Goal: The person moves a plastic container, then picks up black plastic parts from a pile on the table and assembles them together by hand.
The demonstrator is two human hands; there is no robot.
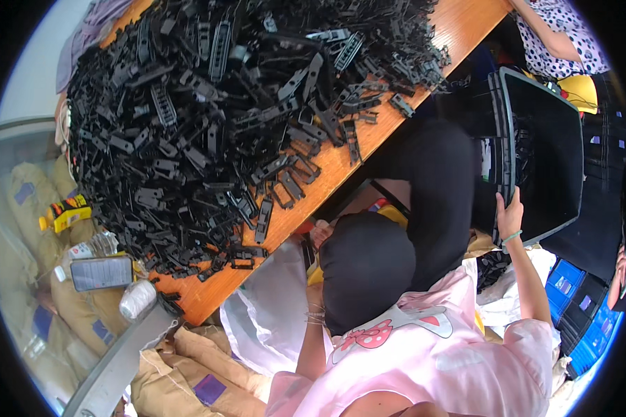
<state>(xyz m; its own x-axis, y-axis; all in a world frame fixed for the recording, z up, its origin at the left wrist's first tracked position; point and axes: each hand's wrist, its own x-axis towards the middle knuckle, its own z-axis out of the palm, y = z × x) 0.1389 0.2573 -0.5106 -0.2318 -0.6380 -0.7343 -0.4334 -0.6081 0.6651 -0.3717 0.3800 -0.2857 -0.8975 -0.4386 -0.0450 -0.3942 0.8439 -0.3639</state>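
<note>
The black tub (553, 163) stands open to the person's right, its near rim beside the raised leg in black trousers (442, 187); dark pieces seem to lie inside, but shadow hides how many. The right hand (510, 214) is closed over that rim, thumb on one side and fingers on the other, probably because the edge gives a firm hold for steadying a wide container with one arm. The left hand (320, 234) shows only as a blur past the bent knee (368, 271), which covers much of it; I cannot tell how far it is open or whether it holds anything. Both legs come between the hands, and the wooden table (320, 198) slants across ahead, bearing a heap of small black plastic parts (209, 125), some spread near its edge. Beside the tub, a white sack (511, 299) and blue crates (567, 278) crowd the near side, while a co-worker in a spotted top (563, 38) is beyond. A phone (102, 274) and brown sacks (167, 386) lie leftward, well apart from the tub.
</note>
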